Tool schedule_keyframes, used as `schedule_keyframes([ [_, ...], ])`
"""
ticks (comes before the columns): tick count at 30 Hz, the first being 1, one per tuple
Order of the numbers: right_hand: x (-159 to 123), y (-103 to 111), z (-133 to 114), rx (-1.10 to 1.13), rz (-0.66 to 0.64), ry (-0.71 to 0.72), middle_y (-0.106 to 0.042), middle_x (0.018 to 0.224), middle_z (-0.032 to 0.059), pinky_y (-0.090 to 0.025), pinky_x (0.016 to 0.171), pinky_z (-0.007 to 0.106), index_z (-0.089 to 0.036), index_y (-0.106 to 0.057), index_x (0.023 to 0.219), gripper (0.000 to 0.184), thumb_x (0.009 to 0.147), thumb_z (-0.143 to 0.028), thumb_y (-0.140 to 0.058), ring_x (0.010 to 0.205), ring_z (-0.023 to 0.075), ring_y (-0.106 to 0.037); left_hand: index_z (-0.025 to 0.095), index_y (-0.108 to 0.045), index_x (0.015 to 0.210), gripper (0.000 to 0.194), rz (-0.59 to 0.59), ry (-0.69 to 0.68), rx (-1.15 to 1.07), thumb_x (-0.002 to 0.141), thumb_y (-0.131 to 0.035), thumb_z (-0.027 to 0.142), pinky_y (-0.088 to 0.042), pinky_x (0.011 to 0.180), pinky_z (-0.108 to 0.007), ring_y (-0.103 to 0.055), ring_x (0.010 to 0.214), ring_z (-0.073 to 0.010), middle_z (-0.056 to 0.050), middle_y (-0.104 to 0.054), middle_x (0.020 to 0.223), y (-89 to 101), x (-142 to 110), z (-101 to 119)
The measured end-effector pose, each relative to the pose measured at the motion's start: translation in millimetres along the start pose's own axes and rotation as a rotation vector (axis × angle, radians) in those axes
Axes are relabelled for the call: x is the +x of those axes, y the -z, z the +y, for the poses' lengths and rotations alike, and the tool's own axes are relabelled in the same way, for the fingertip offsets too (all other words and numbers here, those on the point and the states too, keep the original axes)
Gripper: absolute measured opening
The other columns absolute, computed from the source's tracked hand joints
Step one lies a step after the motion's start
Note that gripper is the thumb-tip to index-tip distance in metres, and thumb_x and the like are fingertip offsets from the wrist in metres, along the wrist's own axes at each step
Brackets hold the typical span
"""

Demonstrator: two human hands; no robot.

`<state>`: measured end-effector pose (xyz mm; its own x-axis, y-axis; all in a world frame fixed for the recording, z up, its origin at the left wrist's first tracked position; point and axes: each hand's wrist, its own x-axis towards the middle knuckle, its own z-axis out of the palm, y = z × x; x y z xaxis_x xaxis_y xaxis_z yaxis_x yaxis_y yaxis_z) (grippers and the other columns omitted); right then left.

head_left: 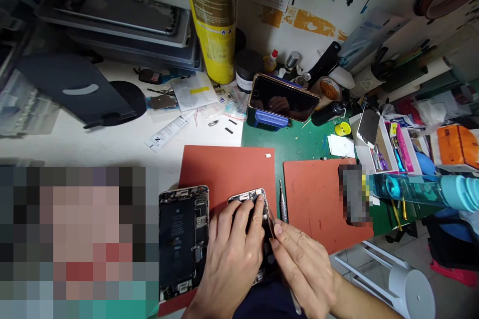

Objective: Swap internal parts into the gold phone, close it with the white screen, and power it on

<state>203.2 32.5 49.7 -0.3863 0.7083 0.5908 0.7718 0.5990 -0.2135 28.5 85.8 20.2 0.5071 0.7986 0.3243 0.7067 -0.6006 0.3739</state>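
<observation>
An opened phone point(268, 259) lies on the red mat point(228, 164), its bare frame and parts showing. My left hand point(237, 239) is closed over it, fingers bent across its upper part and the index fingertip pressed near the top right corner. In my right hand point(309, 266), thumb and fingers pinch thin metal tweezers point(271, 222) against the phone's right edge; the tips are hard to make out. Left of my left hand lies a second opened phone point(177, 239) with a black battery. A screwdriver point(283, 202) rests just beyond my right hand, between the two red mats.
Another red mat point(314, 204) lies to the right, with a blurred-out object and a clear blue bottle point(419, 192). A phone on a blue stand point(271, 118) faces me at the back. Behind it stand a tall yellow can point(217, 55) and small jars. Tool boxes point(374, 157) sit far right.
</observation>
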Motion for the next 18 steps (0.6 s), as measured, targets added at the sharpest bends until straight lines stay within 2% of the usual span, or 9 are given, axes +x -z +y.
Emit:
schedule_keyframes([
  [3,-5.3,17.9,-6.3,-0.013,0.022,-0.258,-0.083,0.117,0.0158,-0.072,0.094,0.036,-0.009,-0.078,0.125,0.029,0.101,-0.004,-0.061,0.113,0.0266,-0.081,0.007,-0.065,0.143,0.042,-0.01,0.009,0.031,0.103,-0.057,0.01,-0.045,0.098,-0.052,-0.06,0.116,-0.0374,-0.017,-0.07,0.12,-0.3,0.2,0.9],
  [7,-20.1,40.5,-8.8,-0.032,0.149,-0.54,-0.083,0.111,0.0084,-0.07,0.083,0.028,-0.02,-0.079,0.129,0.045,0.091,0.004,-0.074,0.095,0.0201,-0.082,0.007,-0.066,0.142,0.041,0.024,-0.018,0.048,0.103,-0.058,0.009,-0.046,0.097,-0.051,-0.061,0.113,-0.0366,-0.017,-0.07,0.117,-0.6,-0.5,-0.1],
  [10,-33.7,53.5,-4.0,0.018,0.211,-0.761,-0.081,0.109,0.0067,-0.069,0.084,0.03,-0.024,-0.08,0.122,0.035,0.095,-0.002,-0.073,0.095,0.0208,-0.081,0.004,-0.067,0.14,0.041,0.091,-0.062,0.025,0.1,-0.063,0.005,-0.047,0.097,-0.05,-0.063,0.11,-0.0357,-0.018,-0.071,0.114,0.8,-2.0,-1.6],
  [12,-42.4,59.6,0.7,0.068,0.191,-0.898,-0.08,0.113,0.0078,-0.069,0.086,0.033,-0.024,-0.08,0.121,0.025,0.101,-0.012,-0.07,0.1,0.0228,-0.081,0.002,-0.068,0.137,0.041,0.161,-0.116,-0.024,0.096,-0.067,0.001,-0.049,0.095,-0.05,-0.064,0.107,-0.0348,-0.018,-0.071,0.112,3.5,-3.2,-1.6],
  [15,-56.9,61.0,8.4,0.074,0.166,-0.984,-0.078,0.122,0.0102,-0.069,0.093,0.038,-0.024,-0.076,0.127,0.025,0.107,-0.019,-0.063,0.11,0.0253,-0.079,0.001,-0.069,0.136,0.047,0.265,-0.21,-0.114,0.09,-0.072,-0.005,-0.052,0.093,-0.048,-0.066,0.103,-0.0324,-0.019,-0.072,0.11,8.4,-6.6,0.4],
  [18,-74.6,50.3,17.7,-0.197,0.147,-0.876,-0.073,0.131,0.0129,-0.066,0.102,0.042,-0.024,-0.073,0.132,0.034,0.106,-0.01,-0.056,0.12,0.0263,-0.074,0.003,-0.066,0.145,0.059,0.318,-0.259,-0.179,0.088,-0.073,-0.008,-0.053,0.092,-0.045,-0.068,0.099,-0.0291,-0.017,-0.073,0.107,10.7,-14.6,2.2],
])
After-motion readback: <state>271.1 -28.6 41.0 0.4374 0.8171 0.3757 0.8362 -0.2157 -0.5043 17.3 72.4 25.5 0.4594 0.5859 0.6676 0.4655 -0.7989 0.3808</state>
